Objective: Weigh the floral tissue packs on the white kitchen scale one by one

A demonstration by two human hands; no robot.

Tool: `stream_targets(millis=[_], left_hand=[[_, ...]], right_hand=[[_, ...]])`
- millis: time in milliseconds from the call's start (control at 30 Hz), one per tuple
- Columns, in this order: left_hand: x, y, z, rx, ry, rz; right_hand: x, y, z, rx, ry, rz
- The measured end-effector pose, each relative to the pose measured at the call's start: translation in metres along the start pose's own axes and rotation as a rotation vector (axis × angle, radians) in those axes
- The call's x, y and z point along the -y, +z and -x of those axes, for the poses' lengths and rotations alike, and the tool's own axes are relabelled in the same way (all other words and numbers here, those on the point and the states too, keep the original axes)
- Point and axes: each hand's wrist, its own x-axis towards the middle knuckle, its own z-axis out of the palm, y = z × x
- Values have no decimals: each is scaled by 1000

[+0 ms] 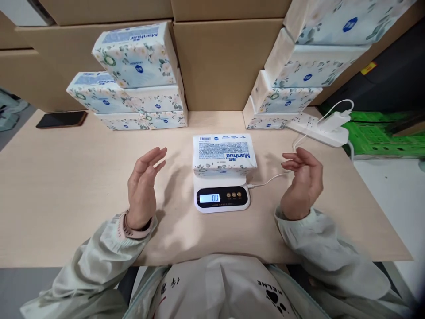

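A pack of tissues [223, 153] with blue "Manhua" print lies flat on the white digital scale [221, 181], near the middle of the table. The scale's lit display reads 0.0. To the left of the pack, my left hand [143, 186] is raised with nothing in it, fingers stretched out and a pink watch band on the wrist. My right hand [303, 181] hovers on the other side, holding nothing, its fingers extended and slightly curved inward. Neither hand touches the pack or the scale.
Stacked tissue packs stand at the back left [139, 95] and back right [282, 95], before cardboard boxes [226, 66]. A phone [61, 119] lies far left. A white cable [270, 180] runs from the scale toward a power strip [318, 128]. A green crate [388, 135] is at right.
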Motion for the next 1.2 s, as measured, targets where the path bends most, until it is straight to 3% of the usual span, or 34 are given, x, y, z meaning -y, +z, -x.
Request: stream_targets(millis=[100,333,1200], left_hand=[[11,0,1,-83,8,14],[14,5,-2,-125,-50,55],[19,6,2,-62,-84,129]], right_hand=[[-2,0,-5,-57,1,-29],[-7,-1,-7,-74,-13,-26],[5,-2,-1,2,-8,45]])
